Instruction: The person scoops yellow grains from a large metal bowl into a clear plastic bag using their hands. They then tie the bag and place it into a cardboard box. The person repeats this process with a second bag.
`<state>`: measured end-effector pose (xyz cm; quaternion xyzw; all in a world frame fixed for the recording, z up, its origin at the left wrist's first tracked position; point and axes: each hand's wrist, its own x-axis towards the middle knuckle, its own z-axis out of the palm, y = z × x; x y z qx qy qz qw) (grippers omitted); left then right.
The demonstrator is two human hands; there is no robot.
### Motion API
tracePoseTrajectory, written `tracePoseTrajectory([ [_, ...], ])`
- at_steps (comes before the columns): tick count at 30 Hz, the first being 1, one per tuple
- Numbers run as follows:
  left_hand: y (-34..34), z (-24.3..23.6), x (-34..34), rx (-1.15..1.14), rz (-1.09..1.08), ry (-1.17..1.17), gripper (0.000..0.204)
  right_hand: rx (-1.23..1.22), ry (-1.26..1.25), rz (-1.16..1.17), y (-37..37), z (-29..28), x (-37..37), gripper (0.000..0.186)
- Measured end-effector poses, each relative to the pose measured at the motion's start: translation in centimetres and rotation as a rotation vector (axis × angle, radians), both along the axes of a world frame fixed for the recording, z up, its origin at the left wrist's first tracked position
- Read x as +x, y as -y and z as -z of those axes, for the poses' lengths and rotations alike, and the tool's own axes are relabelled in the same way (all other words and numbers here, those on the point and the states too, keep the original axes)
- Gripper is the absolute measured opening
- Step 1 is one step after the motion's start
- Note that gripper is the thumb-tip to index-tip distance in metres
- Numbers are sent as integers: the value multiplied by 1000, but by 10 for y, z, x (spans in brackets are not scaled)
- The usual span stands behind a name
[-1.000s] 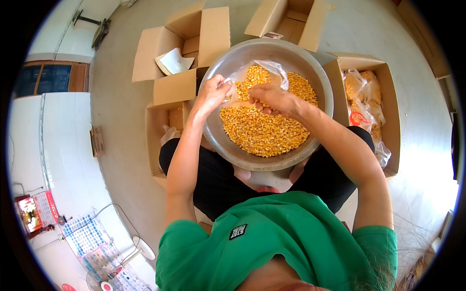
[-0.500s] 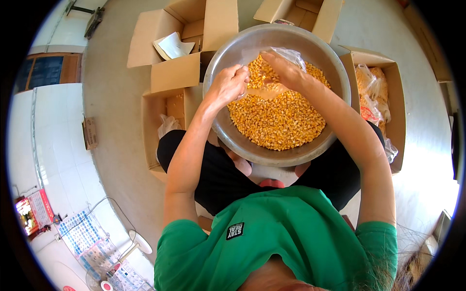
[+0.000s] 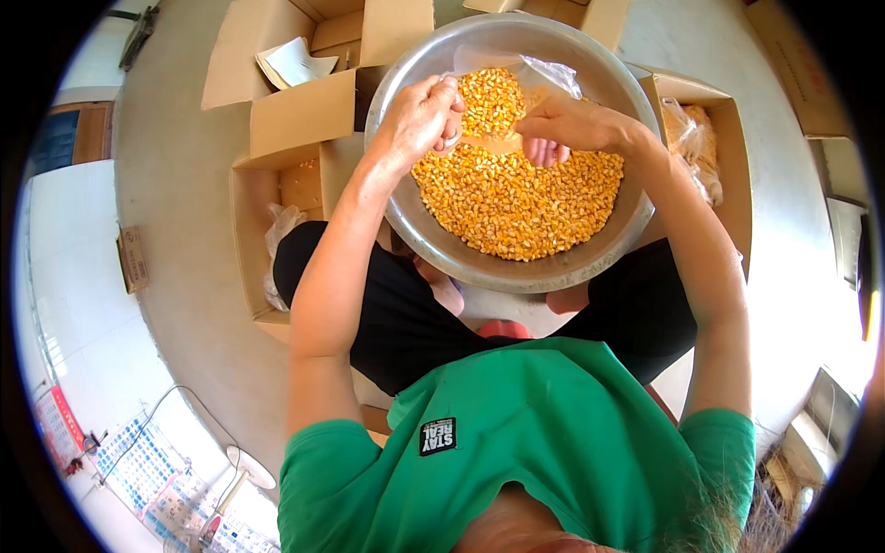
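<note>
Head view: inside the metal basin (image 3: 516,276), a clear bag (image 3: 556,76) of corn kernels (image 3: 489,101) is gripped by the closed L hand (image 3: 426,118), prob. so its mouth is held open, w/ R hand (image 3: 567,129) curled right of basin's centre, grip can't be told.

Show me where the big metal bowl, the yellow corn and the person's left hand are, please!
Big metal bowl (image 3: 516,279): head view, on its lower rim.
Yellow corn (image 3: 516,212): head view, on the middle of the lower pile.
Left hand (image 3: 424,116): head view, on its back.
</note>
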<state>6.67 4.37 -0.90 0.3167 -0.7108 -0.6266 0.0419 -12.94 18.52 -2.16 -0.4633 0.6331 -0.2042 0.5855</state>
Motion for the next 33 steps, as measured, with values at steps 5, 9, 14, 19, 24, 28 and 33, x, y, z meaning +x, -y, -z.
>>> tracePoseTrajectory([
  [5,-4,2,6,-36,10,22,38,-243,-907,-166,-36,48,-25,28],
  [9,-10,0,9,-53,-1,45,38,-305,-1097,-50,-57,77,-29,31],
  [14,-8,5,11,-38,-14,34,38,-392,-1164,51,-72,102,-25,35],
  [19,-10,5,9,-15,-32,24,37,-265,-1082,66,-69,96,-18,40],
  [24,-11,6,1,-30,-37,22,36,-318,-1035,107,-66,108,-11,36],
  [28,-9,4,-1,-1,-32,-12,36,-376,-1008,115,-62,106,10,33],
  [33,-9,3,-3,-4,-32,-19,36,-347,-924,81,-66,87,36,26],
])
